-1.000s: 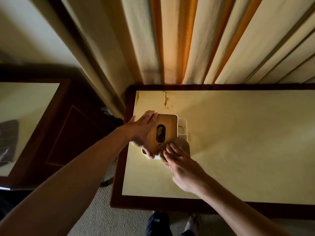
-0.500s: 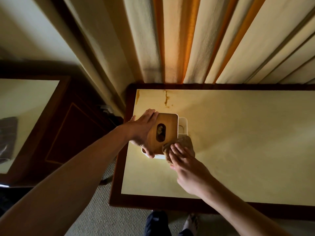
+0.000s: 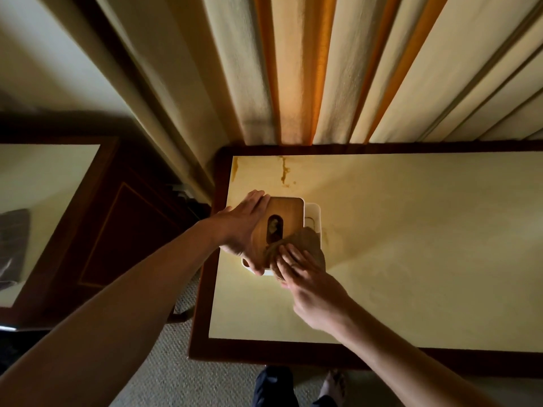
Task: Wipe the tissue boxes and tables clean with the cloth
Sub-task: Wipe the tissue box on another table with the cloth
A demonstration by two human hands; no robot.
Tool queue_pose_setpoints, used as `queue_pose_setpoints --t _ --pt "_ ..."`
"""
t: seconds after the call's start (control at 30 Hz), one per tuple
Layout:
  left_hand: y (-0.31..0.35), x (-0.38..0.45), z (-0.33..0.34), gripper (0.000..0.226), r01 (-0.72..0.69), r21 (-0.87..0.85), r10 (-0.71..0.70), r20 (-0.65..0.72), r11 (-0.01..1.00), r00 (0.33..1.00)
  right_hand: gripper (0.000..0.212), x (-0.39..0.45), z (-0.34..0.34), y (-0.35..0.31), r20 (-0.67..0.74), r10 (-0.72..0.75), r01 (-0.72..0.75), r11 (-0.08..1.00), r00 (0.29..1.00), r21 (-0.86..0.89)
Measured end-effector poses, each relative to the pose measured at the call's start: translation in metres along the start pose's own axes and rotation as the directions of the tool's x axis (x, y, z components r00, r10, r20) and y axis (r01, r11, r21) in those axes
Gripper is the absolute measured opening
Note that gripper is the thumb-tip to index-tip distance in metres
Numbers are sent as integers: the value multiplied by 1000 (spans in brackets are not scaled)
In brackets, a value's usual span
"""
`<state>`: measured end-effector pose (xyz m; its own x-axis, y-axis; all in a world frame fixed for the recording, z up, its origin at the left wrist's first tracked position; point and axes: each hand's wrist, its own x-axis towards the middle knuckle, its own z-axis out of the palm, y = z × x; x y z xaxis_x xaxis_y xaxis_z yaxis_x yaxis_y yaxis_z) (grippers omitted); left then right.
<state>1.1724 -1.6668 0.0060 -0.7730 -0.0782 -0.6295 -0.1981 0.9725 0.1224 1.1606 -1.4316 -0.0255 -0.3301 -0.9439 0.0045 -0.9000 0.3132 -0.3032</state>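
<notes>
While one tissue box (image 3: 286, 223) sits near the left end of the table (image 3: 411, 245), both hands are on it. Box: white body, wooden lid with one oval slot; one box only in view. Beside it on the right, touching, one white open compartment (image 3: 313, 214), probably part of the same holder, cannot tell for sure.

Left hand (image 3: 245, 227) grips the box from its left side: fingers lie along the far left edge of the lid, thumb curls round the near left corner. Right hand (image 3: 308, 277) lies flat with fingers straight, pressing one brownish cloth (image 3: 305, 245) onto the near right corner of the lid. Cloth is bunched, drapes over the box's right edge and down toward the tabletop; cannot tell if it touches the table.

Table: pale yellow top, dark wood border, one of it here. Two brownish stains (image 3: 284, 173) on the top near the far left corner, well apart from the box.

A second table (image 3: 44, 177) with the same pale top and dark frame stands at the left, apart from the first. One dark flat object (image 3: 13, 245) lies on it at the frame's left edge, too dim to identify.

Curtains (image 3: 293, 69), cream with orange folds, hang behind the table. Carpet (image 3: 176, 371) below. Two feet at the bottom edge, one bare foot (image 3: 333, 386), the other hidden by dark trousers.
</notes>
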Motion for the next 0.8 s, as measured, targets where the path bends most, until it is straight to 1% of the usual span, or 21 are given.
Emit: queue_pose_setpoints --t 0.07,0.13,0.23,0.37,0.47,0.53,0.6,0.63,0.67,0.73,0.8 --pt "0 0 0 166 -3 3 3 4 1000 1000 78 -12 -4 6 -7 30 -30 999 1000 -23" --pt "-1 1 0 167 -5 7 5 3 1000 1000 80 -13 -3 6 -5 69 -69 998 998 -5" --pt "1 1 0 167 1 4 -1 9 1000 1000 70 3 7 -5 -42 70 -68 996 997 49" --pt "3 -1 -1 163 11 8 -11 -2 1000 1000 56 17 15 -19 -88 49 -40 994 995 98" --pt "1 -1 -1 165 -4 -14 4 -6 1000 1000 60 4 14 -9 -85 54 -48 996 995 76" --pt "1 -1 -1 165 -13 -10 13 -4 1000 1000 67 -6 9 1 -62 62 -57 995 996 80" --pt "2 -1 -2 165 -17 6 17 0 1000 1000 75 -16 0 12 -55 60 -49 984 997 172" --pt "2 -1 -3 165 -16 11 16 0 1000 1000 74 -21 -6 16 1 88 -85 960 996 266" --pt "2 -1 -3 165 -14 15 14 0 1000 1000 70 -25 -12 19 24 139 -139 928 990 346" --pt "0 0 -1 165 -14 32 14 -1 999 1000 59 -32 -20 24 -18 282 -239 841 959 486" --pt "-1 1 0 163 -16 62 17 -15 998 1000 49 -37 -26 26 -89 373 -252 765 924 593"
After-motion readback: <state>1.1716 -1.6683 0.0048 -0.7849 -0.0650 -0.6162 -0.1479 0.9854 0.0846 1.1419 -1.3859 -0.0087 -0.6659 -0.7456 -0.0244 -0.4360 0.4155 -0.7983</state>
